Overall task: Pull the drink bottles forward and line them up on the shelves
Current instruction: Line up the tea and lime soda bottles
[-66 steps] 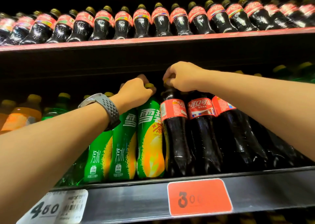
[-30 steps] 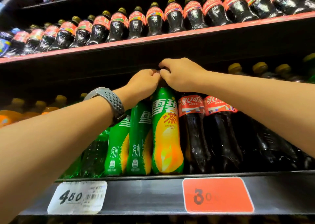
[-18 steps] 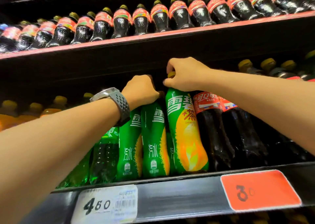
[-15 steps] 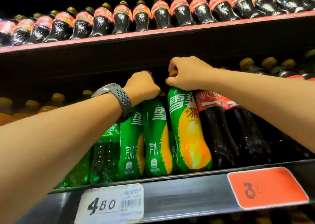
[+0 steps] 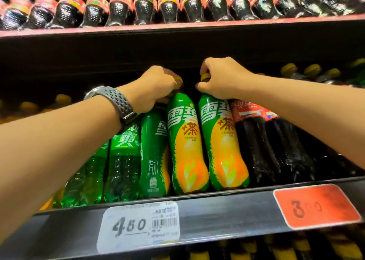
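The left hand [image 5: 156, 85], gripping its neck, has pulled a second green-and-orange bottle [image 5: 187, 147] to the shelf edge [image 5: 217, 214] beside the first bottle [image 5: 227, 147], whose neck the right hand [image 5: 219, 78] grips, extending the front row.

Two green-and-yellow bottles [image 5: 188, 147] [image 5: 225, 147] upright, side by side at shelf [image 5: 217, 216] front edge, yellow caps gripped.

Both bare forearms reach up and forward, drawing together toward the middle. The left hand [image 5: 158, 85], with a grey watch band [image 5: 114, 101] on its wrist, is curled knuckles-up round the top of the left bottle [image 5: 187, 145]. The right hand [image 5: 219, 80] is near it but not touching. Its fingers are curled over the capped top of the right bottle [image 5: 225, 145].
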